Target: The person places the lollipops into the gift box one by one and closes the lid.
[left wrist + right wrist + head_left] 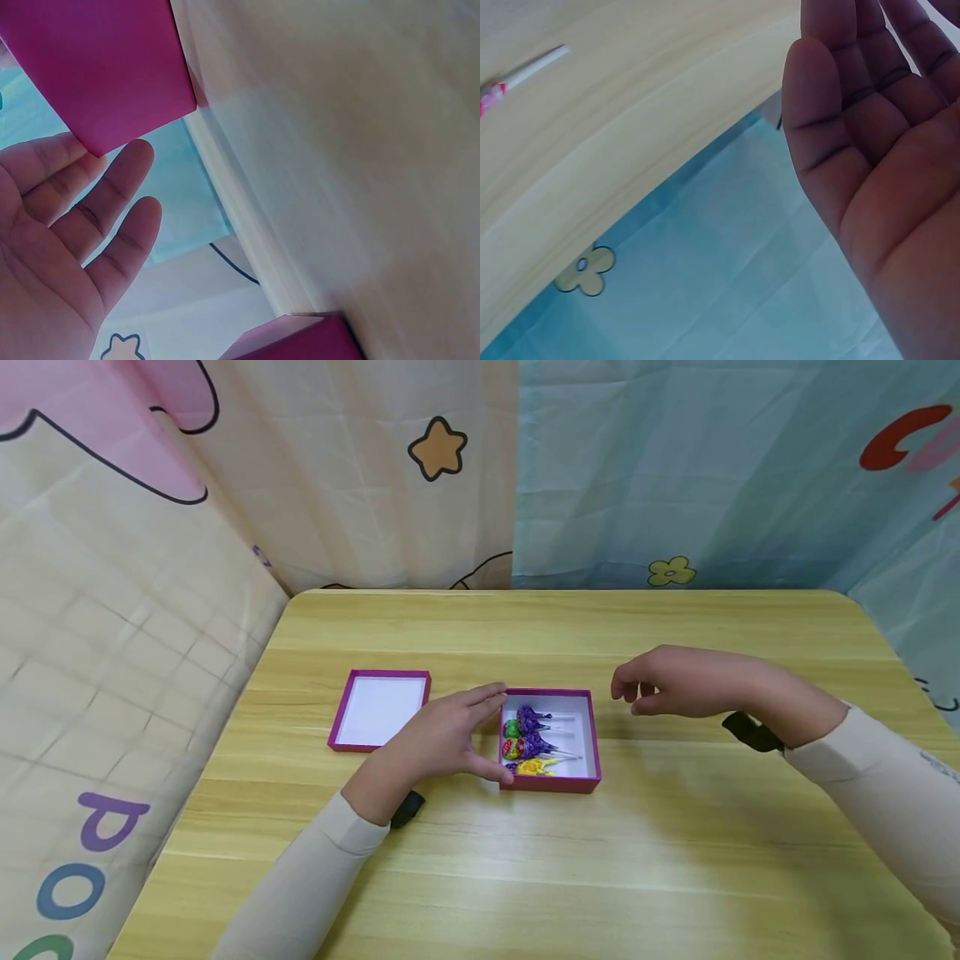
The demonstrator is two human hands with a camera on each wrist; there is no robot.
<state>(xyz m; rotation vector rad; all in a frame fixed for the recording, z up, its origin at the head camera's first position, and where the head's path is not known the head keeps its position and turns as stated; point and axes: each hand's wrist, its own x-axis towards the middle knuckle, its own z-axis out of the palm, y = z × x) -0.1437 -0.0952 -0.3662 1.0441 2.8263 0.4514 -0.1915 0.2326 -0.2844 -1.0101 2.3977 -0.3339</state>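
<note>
An open magenta box [551, 783] with a white inside stands on the table, holding several wrapped lollipops [528, 747], purple, green, red and yellow, their white sticks pointing right. My left hand [448, 735] spans the box's left side, thumb at the front corner and fingertips at the back corner. Its fingers touch the magenta wall in the left wrist view. Right of the box, my right hand [667, 681] hovers with loosely bent fingers and nothing in it. A white lollipop stick [536, 67] with a pink wrapper lies on the table in the right wrist view; the head view does not show it.
A matching magenta lid [381, 706], white inside up, lies left of the box, partly behind my left hand. The wooden table [600, 877] ends at a printed curtain [600, 468] at the back, with another curtain along the left. Dark wrist straps show under both wrists.
</note>
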